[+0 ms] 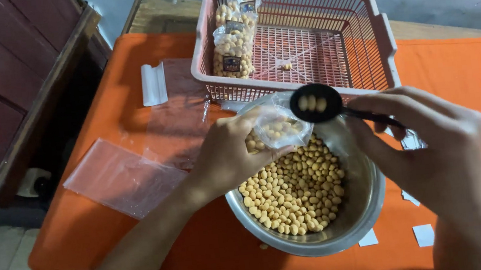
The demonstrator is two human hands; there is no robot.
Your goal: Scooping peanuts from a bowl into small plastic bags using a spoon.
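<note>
Orange cloth [454, 71] covers the table across most of the frame, with grey wall at the upper right and dark wooden furniture at the upper left. At the centre, a small clear bag [278, 128], partly filled with pale yellow nuts, is pinched open in the closed fingers of the left hand [225, 154], directly over the steel bowl [357, 224] of nuts [297, 188]. A black spoon [316, 103] carrying a few nuts is gripped by its handle in the closed right hand [433, 150], its scoop just above and right of the bag mouth. The pour would best be made with the mouth held wide and the scoop lowered close, so strays drop back into the bowl. Beyond the bowl, the pink basket [382, 37] stands almost touching its far rim, with filled bags [234, 49] stacked in its left corner. Flat empty bags [123, 177] lie at centre left near the table edge; small white labels [424, 235] lie at lower right.
</note>
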